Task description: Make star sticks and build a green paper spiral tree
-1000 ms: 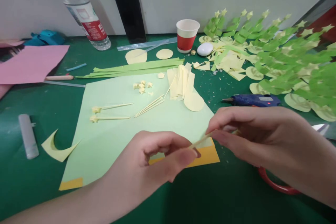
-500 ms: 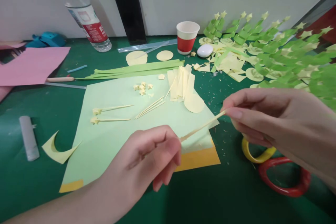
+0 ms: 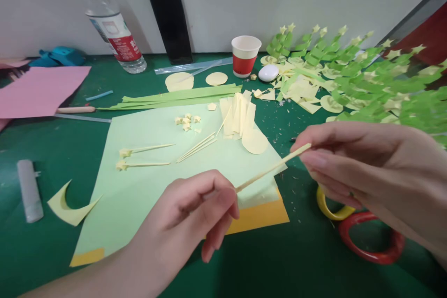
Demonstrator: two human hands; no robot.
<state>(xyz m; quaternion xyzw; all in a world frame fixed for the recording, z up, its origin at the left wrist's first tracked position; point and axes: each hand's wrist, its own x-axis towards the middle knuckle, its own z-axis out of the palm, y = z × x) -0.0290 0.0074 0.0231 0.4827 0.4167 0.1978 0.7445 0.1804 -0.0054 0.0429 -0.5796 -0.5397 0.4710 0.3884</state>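
My left hand (image 3: 195, 214) pinches the lower end of a thin pale yellow paper stick (image 3: 272, 167) between thumb and fingers. At the stick's upper end, my right hand (image 3: 352, 163) has thumb and forefinger around it, with the tip showing between them. Beneath lies a light green sheet (image 3: 139, 205). On it are two sticks topped with paper stars (image 3: 125, 152), several bare sticks (image 3: 197, 147), a cluster of small stars (image 3: 187, 121) and pale yellow strips (image 3: 237, 114) beside a paper disc (image 3: 255, 141).
Scissors with red and yellow handles (image 3: 372, 258) lie under my right hand. Green paper plants (image 3: 394, 98) crowd the right. Along the back stand a bottle (image 3: 125, 49), a phone (image 3: 169, 21) and a paper cup (image 3: 245, 58). Pink paper (image 3: 42, 91) and a glue stick (image 3: 30, 191) are left.
My right thumb and forefinger have shifted slightly, so more of the stick's upper tip shows. The view has moved a little, and the table things sit slightly lower and further left.
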